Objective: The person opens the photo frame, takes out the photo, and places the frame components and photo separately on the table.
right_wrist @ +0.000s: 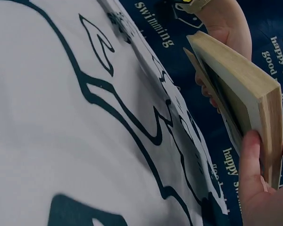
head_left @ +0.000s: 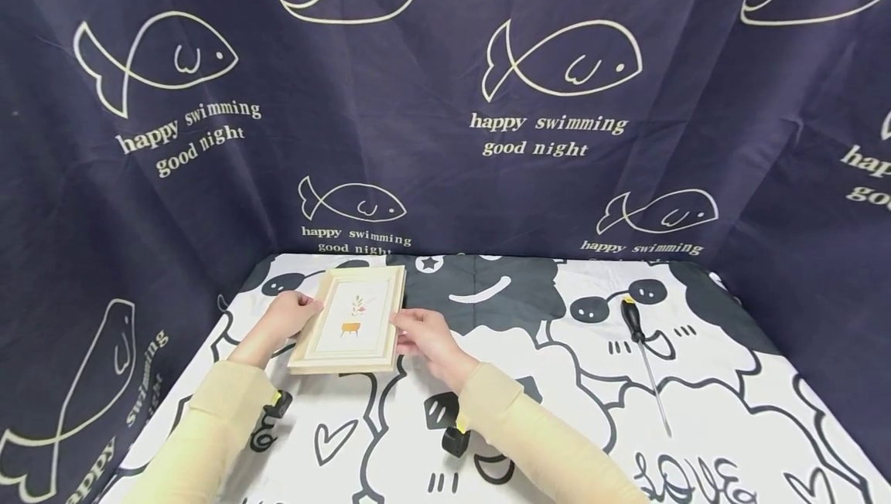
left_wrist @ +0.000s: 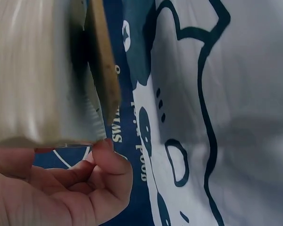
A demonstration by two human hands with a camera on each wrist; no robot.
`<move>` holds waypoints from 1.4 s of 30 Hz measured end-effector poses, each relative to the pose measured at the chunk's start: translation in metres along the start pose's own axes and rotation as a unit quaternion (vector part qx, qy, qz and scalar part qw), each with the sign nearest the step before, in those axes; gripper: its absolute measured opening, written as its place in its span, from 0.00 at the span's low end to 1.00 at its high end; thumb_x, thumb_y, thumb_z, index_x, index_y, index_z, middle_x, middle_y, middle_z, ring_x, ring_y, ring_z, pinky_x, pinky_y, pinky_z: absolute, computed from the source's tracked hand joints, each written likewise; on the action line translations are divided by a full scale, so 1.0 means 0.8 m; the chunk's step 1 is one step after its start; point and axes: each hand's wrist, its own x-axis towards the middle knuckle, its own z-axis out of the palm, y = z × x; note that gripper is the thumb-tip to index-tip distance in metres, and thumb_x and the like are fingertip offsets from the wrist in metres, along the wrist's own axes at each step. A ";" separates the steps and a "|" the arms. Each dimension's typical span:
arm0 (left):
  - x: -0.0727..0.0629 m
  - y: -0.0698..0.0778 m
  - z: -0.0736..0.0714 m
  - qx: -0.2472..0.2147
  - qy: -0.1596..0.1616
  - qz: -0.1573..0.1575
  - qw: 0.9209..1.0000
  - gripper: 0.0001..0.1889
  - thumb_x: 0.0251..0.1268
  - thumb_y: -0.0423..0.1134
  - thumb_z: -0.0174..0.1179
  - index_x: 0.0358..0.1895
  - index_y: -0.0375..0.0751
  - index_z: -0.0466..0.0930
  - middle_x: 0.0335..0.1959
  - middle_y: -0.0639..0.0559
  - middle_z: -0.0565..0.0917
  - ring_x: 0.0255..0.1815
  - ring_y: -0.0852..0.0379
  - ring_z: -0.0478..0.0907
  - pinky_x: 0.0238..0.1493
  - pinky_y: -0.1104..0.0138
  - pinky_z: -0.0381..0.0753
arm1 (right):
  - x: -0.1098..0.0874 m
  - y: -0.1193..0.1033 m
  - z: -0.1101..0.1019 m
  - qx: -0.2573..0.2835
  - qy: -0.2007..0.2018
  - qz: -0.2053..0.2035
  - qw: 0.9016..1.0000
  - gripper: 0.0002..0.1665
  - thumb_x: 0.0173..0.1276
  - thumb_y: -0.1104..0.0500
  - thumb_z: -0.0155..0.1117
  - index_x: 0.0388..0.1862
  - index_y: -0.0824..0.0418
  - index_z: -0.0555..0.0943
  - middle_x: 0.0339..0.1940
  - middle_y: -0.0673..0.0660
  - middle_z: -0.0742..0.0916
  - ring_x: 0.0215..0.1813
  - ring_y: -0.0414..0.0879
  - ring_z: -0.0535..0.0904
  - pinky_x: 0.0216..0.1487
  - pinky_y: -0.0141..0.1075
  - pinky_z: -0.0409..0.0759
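Note:
A pale wooden picture frame [head_left: 351, 318], showing a print of a plant in an orange pot, is held tilted above the cloth-covered table, face toward the head camera. My left hand [head_left: 288, 315] grips its left edge, with thumb and fingers pinching the side in the left wrist view. On the opposite edge, my right hand [head_left: 428, 338] pinches the frame between thumb and fingers. Behind the frame, a thin stand flap [left_wrist: 104, 61] sticks out at an angle from the back, also visible in the right wrist view.
A screwdriver [head_left: 642, 349] with a black handle and long metal shaft lies on the right part of the table. The tablecloth [head_left: 578, 427] carries a black-and-white cartoon print. A dark blue curtain [head_left: 445, 102] with fish drawings hangs behind and at both sides.

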 end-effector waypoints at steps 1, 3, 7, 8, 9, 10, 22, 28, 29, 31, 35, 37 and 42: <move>-0.001 0.000 0.001 -0.001 0.000 0.004 1.000 0.20 0.71 0.41 0.49 0.51 0.23 0.72 0.38 0.39 0.78 0.30 0.57 0.75 0.27 0.69 0.78 | -0.001 -0.002 -0.001 -0.006 -0.004 0.005 1.000 0.27 0.66 0.58 0.60 0.58 0.75 0.71 0.33 0.58 0.85 0.26 0.39 0.81 0.34 0.33 0.84; -0.004 0.002 0.004 -0.005 0.000 0.009 1.000 0.19 0.71 0.40 0.49 0.50 0.23 0.72 0.36 0.41 0.78 0.29 0.57 0.74 0.26 0.69 0.77 | -0.004 -0.005 -0.004 -0.020 -0.010 0.016 1.000 0.29 0.66 0.57 0.59 0.61 0.74 0.69 0.34 0.59 0.85 0.25 0.40 0.81 0.33 0.34 0.84; -0.011 0.011 0.011 -0.004 0.007 0.020 1.000 0.18 0.70 0.40 0.50 0.49 0.24 0.73 0.33 0.42 0.79 0.28 0.57 0.74 0.26 0.69 0.76 | -0.010 -0.011 -0.011 -0.029 -0.018 0.032 0.999 0.33 0.66 0.57 0.60 0.65 0.71 0.63 0.35 0.61 0.86 0.28 0.44 0.84 0.34 0.38 0.84; -0.012 0.013 0.012 -0.003 0.008 0.021 1.000 0.18 0.70 0.40 0.50 0.49 0.24 0.73 0.33 0.42 0.78 0.28 0.57 0.74 0.26 0.69 0.76 | -0.010 -0.013 -0.014 -0.031 -0.019 0.034 0.999 0.33 0.65 0.58 0.61 0.65 0.71 0.63 0.35 0.61 0.86 0.29 0.44 0.84 0.35 0.38 0.84; -0.012 0.016 0.014 -0.001 0.009 0.022 1.000 0.18 0.70 0.41 0.50 0.48 0.24 0.73 0.33 0.42 0.78 0.28 0.58 0.74 0.26 0.69 0.76 | -0.011 -0.014 -0.016 -0.034 -0.020 0.034 0.999 0.33 0.65 0.58 0.61 0.64 0.71 0.64 0.35 0.61 0.87 0.29 0.44 0.84 0.35 0.39 0.84; -0.013 0.018 0.015 0.001 0.010 0.024 1.000 0.18 0.70 0.41 0.50 0.48 0.24 0.74 0.33 0.43 0.78 0.28 0.58 0.74 0.25 0.69 0.76 | -0.011 -0.016 -0.018 -0.036 -0.022 0.033 0.999 0.32 0.64 0.59 0.61 0.63 0.72 0.65 0.35 0.61 0.87 0.29 0.45 0.85 0.35 0.39 0.84; -0.006 0.021 0.030 -0.022 -0.014 0.026 0.999 0.20 0.70 0.42 0.50 0.52 0.24 0.73 0.37 0.41 0.80 0.31 0.57 0.77 0.29 0.69 0.80 | -0.024 -0.036 -0.029 -0.075 -0.024 0.010 0.997 0.21 0.63 0.59 0.62 0.48 0.75 0.76 0.32 0.63 0.87 0.29 0.47 0.86 0.34 0.39 0.84; -0.003 0.021 0.042 -0.046 -0.016 0.027 0.998 0.19 0.70 0.40 0.50 0.52 0.24 0.73 0.39 0.38 0.80 0.32 0.56 0.79 0.32 0.66 0.83 | -0.026 -0.045 -0.034 -0.125 -0.014 0.011 0.992 0.20 0.62 0.58 0.62 0.46 0.73 0.76 0.29 0.62 0.87 0.25 0.44 0.84 0.30 0.38 0.84; -0.003 0.021 0.044 -0.051 -0.016 0.026 0.998 0.19 0.70 0.40 0.50 0.52 0.24 0.73 0.38 0.38 0.80 0.32 0.56 0.79 0.32 0.66 0.83 | -0.027 -0.047 -0.035 -0.139 -0.012 0.011 0.990 0.20 0.62 0.57 0.62 0.46 0.73 0.76 0.28 0.61 0.87 0.24 0.44 0.84 0.29 0.38 0.84; -0.003 0.022 0.048 -0.059 -0.017 0.028 0.998 0.19 0.70 0.39 0.50 0.52 0.24 0.73 0.38 0.39 0.80 0.30 0.57 0.79 0.31 0.66 0.83 | -0.029 -0.050 -0.037 -0.159 -0.012 0.013 0.987 0.21 0.63 0.57 0.62 0.47 0.72 0.76 0.27 0.61 0.87 0.23 0.44 0.84 0.28 0.38 0.84; -0.004 0.023 0.054 -0.073 -0.021 0.029 0.997 0.19 0.70 0.39 0.50 0.52 0.23 0.73 0.36 0.40 0.80 0.27 0.58 0.79 0.28 0.66 0.83 | -0.031 -0.056 -0.040 -0.184 -0.014 0.021 0.983 0.20 0.63 0.56 0.62 0.47 0.71 0.74 0.24 0.61 0.87 0.21 0.47 0.84 0.24 0.39 0.83; -0.004 0.023 0.056 -0.079 -0.024 0.024 0.996 0.18 0.70 0.39 0.50 0.52 0.24 0.73 0.35 0.40 0.80 0.26 0.58 0.78 0.28 0.67 0.82 | -0.031 -0.057 -0.041 -0.187 -0.019 0.026 0.982 0.20 0.64 0.56 0.61 0.47 0.71 0.74 0.23 0.61 0.86 0.21 0.47 0.84 0.23 0.40 0.83; -0.006 0.024 0.061 -0.083 -0.031 0.022 0.996 0.18 0.70 0.39 0.50 0.52 0.24 0.72 0.35 0.40 0.80 0.26 0.58 0.78 0.28 0.67 0.82 | -0.032 -0.059 -0.042 -0.193 -0.023 0.029 0.981 0.21 0.63 0.56 0.62 0.47 0.70 0.73 0.20 0.59 0.85 0.19 0.46 0.83 0.22 0.40 0.83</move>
